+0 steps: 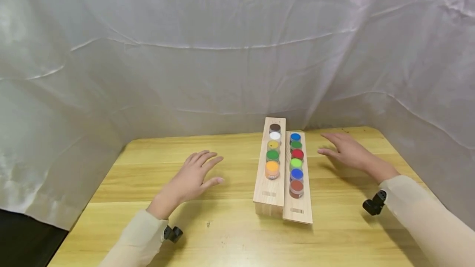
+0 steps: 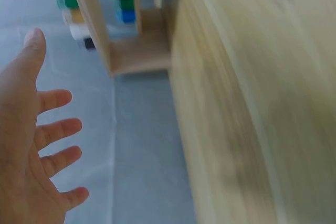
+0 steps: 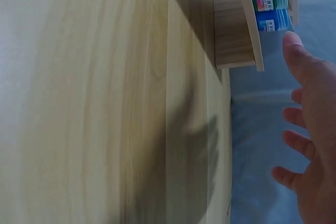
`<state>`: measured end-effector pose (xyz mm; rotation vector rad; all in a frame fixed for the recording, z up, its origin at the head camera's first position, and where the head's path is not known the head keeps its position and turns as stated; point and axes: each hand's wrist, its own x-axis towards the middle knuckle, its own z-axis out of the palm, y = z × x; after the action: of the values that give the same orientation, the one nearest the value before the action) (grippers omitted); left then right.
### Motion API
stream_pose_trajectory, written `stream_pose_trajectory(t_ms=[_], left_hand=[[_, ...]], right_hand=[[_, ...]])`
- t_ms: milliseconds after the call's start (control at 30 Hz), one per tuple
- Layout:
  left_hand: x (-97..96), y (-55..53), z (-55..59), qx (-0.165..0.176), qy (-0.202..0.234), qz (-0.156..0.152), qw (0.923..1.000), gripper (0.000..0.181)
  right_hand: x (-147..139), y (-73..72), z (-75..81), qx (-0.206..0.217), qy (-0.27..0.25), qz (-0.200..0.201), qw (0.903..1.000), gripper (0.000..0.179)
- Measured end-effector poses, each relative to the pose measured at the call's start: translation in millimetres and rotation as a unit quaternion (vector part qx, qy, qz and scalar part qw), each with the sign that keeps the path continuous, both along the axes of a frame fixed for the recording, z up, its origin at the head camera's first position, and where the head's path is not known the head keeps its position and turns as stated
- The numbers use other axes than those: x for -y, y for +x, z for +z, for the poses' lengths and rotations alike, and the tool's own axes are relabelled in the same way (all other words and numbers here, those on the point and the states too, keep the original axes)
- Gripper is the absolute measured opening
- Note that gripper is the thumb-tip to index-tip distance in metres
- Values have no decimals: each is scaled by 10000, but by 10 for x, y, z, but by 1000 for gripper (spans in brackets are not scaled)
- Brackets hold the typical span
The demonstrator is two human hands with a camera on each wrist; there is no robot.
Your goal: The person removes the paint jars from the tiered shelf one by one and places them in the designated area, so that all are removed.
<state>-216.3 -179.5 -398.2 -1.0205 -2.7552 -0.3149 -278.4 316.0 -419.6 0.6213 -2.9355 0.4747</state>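
A two-step wooden rack [image 1: 269,195] stands on the table, its left step higher than its right. Several small paint jars form a row on each step, among them an orange jar [image 1: 272,169] at the near end of the upper row and a brown jar [image 1: 296,188] at the near end of the lower. My left hand [image 1: 189,179] hovers over the table left of the rack, fingers spread and holding nothing. On the other side my right hand [image 1: 346,151] hangs in the air, fingers extended, its thumb pointing toward the jars. Both hands are apart from the rack.
The wooden table [image 1: 148,184] reaches back to a grey cloth curtain [image 1: 208,73], which also hangs along both sides. A small black device [image 1: 375,203] sits at the right wrist, and a similar device [image 1: 172,234] at the left.
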Motion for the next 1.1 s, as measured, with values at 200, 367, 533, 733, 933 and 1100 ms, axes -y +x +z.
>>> stream_pose_trajectory(t_ms=[200, 367, 533, 733, 933, 1100], left_hand=[[-183, 145, 119, -324, 117, -774, 9964, 68], [-344, 240, 167, -589, 223, -1388, 9883, 71], [-504, 304, 197, -816, 259, -1888, 9783, 70], [-689, 391, 227, -838, 198, -2247, 9706, 66], [-867, 447, 204, -1181, 160, -2661, 9565, 56], [-1005, 497, 186, -1281, 75, -2794, 9516, 51]], right_hand=[[91, -99, -21, -69, -73, 159, 9998, 64], [146, -174, -58, -128, -83, 259, 9995, 62], [207, -221, -52, -80, -49, 333, 9994, 63], [240, -285, -30, 4, 59, 544, 9985, 69], [240, -324, -11, 114, 86, 713, 9974, 69], [234, -341, -6, 52, 81, 940, 9955, 68]])
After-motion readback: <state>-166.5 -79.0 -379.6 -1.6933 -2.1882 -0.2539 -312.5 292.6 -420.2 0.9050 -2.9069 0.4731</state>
